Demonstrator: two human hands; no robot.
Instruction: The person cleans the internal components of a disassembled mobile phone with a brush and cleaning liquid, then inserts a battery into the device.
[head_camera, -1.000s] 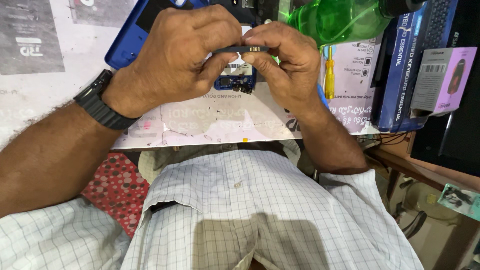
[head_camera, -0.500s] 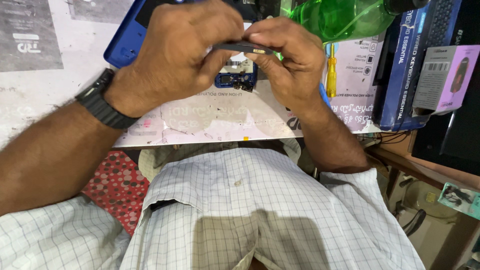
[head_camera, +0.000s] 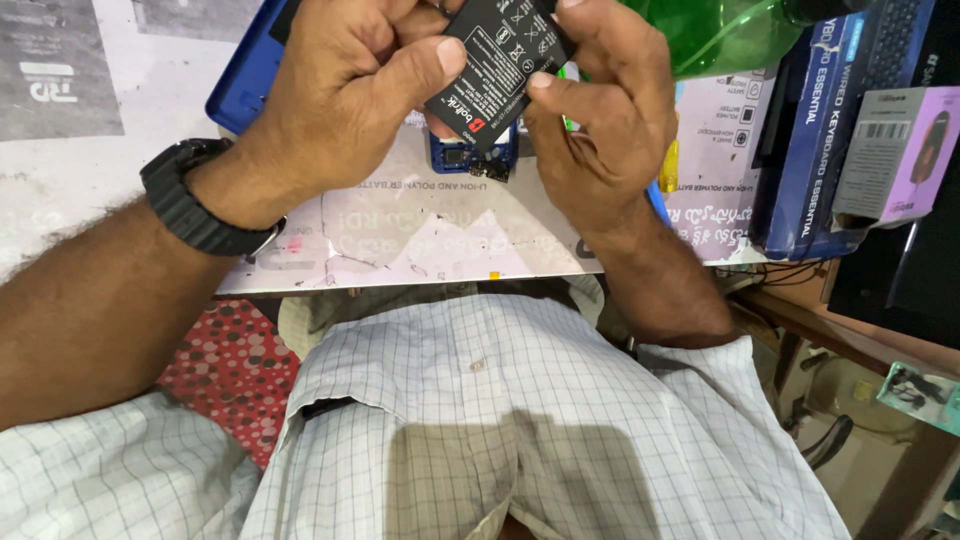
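The battery is black with white markings and a small red patch. The watch is black. The shirt is white with a fine grey check. The cloth is red with pale dots. The bottle is green, the screwdriver handle yellow, and the boxes dark blue.

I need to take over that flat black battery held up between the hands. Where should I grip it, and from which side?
Probably the black battery is best taken by its thin long edges, coming from its lower end near the blue phone body. It is a flat slab, tilted, and the left hand and right hand already cover its upper part, so only that lower corner stays free.
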